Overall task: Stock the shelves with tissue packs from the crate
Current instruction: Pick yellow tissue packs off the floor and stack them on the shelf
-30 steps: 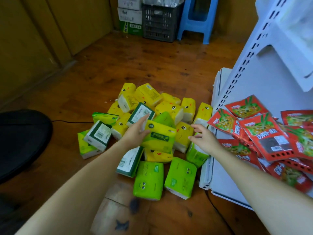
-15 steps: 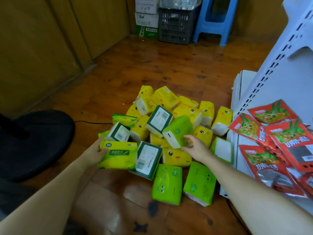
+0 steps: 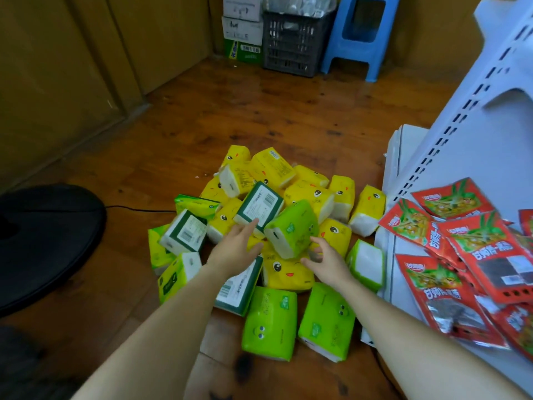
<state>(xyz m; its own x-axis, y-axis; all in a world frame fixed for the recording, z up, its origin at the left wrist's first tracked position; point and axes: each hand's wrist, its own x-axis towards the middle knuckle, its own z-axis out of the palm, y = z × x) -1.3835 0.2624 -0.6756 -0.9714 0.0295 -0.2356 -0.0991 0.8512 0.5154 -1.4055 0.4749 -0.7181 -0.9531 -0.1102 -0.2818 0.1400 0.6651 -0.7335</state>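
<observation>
A heap of soft plastic tissue packs (image 3: pixel 288 272), yellow, bright green and white, lies on the brown wooden floor (image 3: pixel 259 111), just left of the white perforated metal shelf unit (image 3: pixel 450 131). Both hands hang over the middle of the heap, apart and holding nothing. The left hand (image 3: pixel 235 251) has straight fingers, its forefinger reaching the white pack with a dark green border (image 3: pixel 258 204). The right hand (image 3: pixel 327 262) is spread with loosely curved fingers just beside a tilted bright green pack (image 3: pixel 291 229); contact cannot be told. Red foil snack sachets (image 3: pixel 461 241) cover the low shelf at right. A dark grey plastic crate (image 3: pixel 291 44) stands far off, beside a blue plastic stool (image 3: pixel 360 33).
</observation>
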